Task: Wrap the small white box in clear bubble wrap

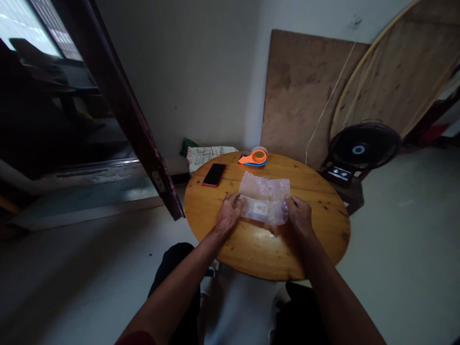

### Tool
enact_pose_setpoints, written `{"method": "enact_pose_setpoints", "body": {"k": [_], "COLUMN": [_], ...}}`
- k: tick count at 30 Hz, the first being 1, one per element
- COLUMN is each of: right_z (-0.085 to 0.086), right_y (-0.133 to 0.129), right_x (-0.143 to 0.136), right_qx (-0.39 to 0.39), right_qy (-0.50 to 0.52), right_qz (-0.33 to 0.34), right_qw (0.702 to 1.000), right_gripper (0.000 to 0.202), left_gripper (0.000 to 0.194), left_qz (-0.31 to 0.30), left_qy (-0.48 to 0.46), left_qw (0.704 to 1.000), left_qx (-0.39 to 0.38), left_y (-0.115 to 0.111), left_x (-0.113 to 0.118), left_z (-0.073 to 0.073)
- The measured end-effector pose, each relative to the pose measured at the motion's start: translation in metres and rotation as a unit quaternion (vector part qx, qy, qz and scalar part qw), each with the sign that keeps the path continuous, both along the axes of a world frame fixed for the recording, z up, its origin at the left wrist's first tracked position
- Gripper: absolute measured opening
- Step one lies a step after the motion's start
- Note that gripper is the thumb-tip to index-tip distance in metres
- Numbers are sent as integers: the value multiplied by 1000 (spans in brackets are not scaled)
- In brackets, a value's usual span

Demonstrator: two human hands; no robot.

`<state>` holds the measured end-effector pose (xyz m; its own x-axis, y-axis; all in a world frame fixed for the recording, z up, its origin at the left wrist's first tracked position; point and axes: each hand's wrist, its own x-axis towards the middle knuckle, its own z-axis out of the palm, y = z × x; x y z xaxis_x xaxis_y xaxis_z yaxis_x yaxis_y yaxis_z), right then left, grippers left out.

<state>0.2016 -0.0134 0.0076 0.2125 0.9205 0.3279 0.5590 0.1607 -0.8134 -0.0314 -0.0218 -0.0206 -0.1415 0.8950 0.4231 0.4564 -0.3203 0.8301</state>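
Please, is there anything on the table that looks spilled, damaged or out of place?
Nothing clearly stands out. The transparent plastic bubble wrap looks uneven, but the left hand and right hand hold it. I see no spill; the dark spots on the round brown wooden table look like natural knots.

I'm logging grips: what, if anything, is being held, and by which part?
A sheet of bubble wrap: the left hand holds the left end of its folded near part, the right hand the right end.
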Motion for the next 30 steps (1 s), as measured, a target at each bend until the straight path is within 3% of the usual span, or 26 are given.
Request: {"method": "enact_pose_setpoints", "body": {"k": [13,21,30], "right_z": [0,1,-14], "right_y": [2,5,20], "right_x": [0,0,11], "right_qx": [12,-6,15], "right_qy": [-8,18,101], "right_qz": [-1,-12,-21], "right_qw": [1000,1000,995], "right_gripper": [33,33,32], "left_gripper": [35,12,3], "left_qz": [-14,5,12], "left_qy": [-2,-8,-41], "left_qw": [1000,1000,997], "left_qx": [7,-7,-60], "left_y": [2,4,14], "left_x": [-1,1,5], "left_z": [-4,-4,-2]}}
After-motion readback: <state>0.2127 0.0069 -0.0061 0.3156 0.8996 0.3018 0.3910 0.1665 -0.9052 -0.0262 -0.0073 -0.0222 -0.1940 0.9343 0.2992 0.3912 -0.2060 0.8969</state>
